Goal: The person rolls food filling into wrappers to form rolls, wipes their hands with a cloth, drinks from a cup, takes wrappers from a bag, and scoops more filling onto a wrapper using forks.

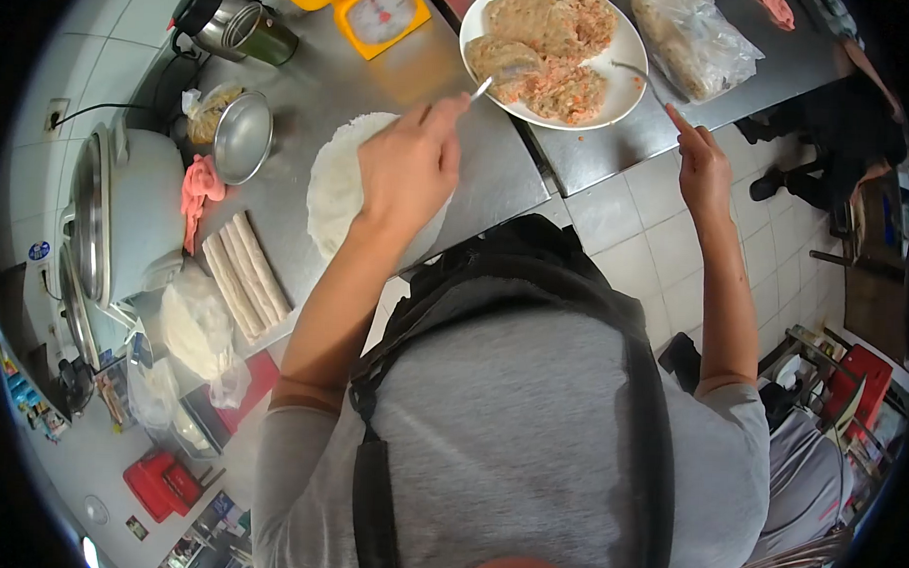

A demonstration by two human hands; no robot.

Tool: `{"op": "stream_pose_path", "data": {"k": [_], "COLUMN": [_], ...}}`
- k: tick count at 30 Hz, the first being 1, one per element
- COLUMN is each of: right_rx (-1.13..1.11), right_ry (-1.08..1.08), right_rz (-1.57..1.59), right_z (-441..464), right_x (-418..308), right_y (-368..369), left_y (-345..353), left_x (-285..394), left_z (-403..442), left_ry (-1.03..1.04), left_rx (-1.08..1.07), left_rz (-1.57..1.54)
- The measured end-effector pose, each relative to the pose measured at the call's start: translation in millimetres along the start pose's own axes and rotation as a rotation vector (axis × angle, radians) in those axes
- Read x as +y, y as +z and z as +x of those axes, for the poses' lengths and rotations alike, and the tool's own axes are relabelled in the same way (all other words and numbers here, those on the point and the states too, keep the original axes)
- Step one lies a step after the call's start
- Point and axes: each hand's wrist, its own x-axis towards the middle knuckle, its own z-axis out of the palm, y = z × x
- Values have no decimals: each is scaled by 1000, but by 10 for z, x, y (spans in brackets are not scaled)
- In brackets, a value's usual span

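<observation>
My left hand (411, 167) is closed around the handle of a spoon (484, 86), whose head lies in the meat filling (553, 47). The filling looks pinkish-brown with orange bits and is heaped on a white plate (621, 110). Over the plate's right side, my right hand (703, 163) grips a thin metal utensil (644, 72), index finger stretched along its handle; its exact kind is unclear. Below my left forearm lies a round white sheet of dough (336, 180), partly hidden by my hand and arm.
Long pale rolls (246, 277) lie at the left, near a pink cloth (200, 190) and a metal bowl (243, 136). A yellow scale (382, 16) stands at the back. A plastic bag of food (695, 47) sits right of the plate. Another person (830, 147) is at the far right.
</observation>
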Motion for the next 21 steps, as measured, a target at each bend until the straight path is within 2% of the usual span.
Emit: {"op": "stream_pose_path", "data": {"k": [3,7,14,17,20,21], "right_rx": [31,17,-55,-58,-66,-68], "right_ry": [49,-100,-74,-48,-10,-21], "right_rz": [66,199,174,194,222,249], "right_z": [-9,-62,-281,-337,-370,-374], "right_x": [-351,-685,-777,-775,-798,-822], "right_y": [-81,-65,-40,-26,-27,-28], "left_y": [-58,163,433,304,42,-41], "left_x": [-36,-138,-57,-35,-35,-16], "left_z": [76,-29,-214,-75,59,131], "left_ry": [-28,12,10,16,73,-15], "left_rx": [33,-15,-103,-163,-85,-106], "left_rz": [1,47,53,38,6,1]}}
